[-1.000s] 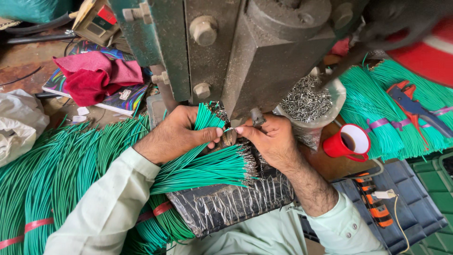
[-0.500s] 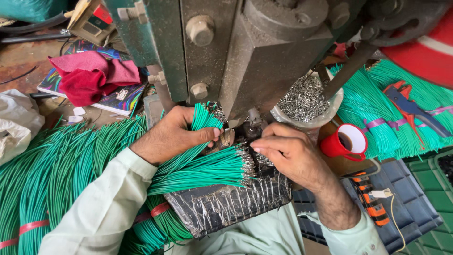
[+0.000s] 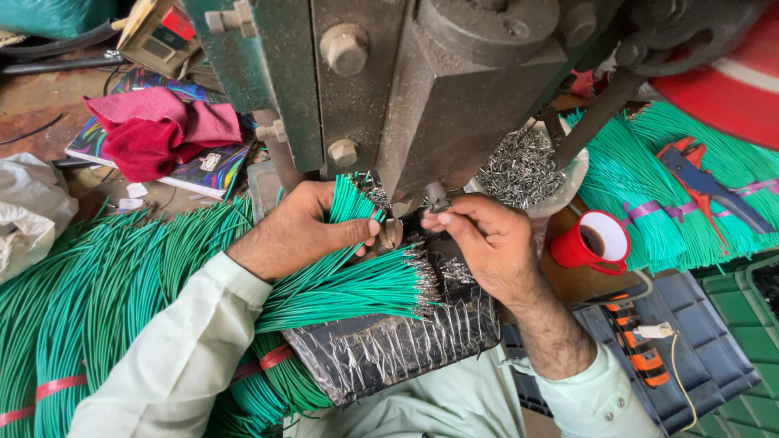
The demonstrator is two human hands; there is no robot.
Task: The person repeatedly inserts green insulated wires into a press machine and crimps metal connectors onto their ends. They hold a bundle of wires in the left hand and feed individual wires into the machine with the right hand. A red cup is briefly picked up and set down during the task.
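My left hand (image 3: 304, 231) grips a bunch of green wires (image 3: 345, 203) just under the dark metal press (image 3: 438, 105). A second fan of green wires with metal tips (image 3: 357, 288) lies below it on a black block (image 3: 389, 349). My right hand (image 3: 487, 243) pinches something small at the press's die; I cannot make out what it is. Both hands nearly touch at the press opening.
A bowl of small metal terminals (image 3: 523, 166) sits right of the press. A red cup (image 3: 588, 243) stands beside my right wrist. Bundled green wires (image 3: 97, 300) lie at left and far right, red-blue pliers (image 3: 702, 178) on the right ones. A red cloth (image 3: 154, 126) lies at back left.
The view has shifted slightly. My right hand has moved a little left and up toward the press die. My left hand keeps its hold on the wires.
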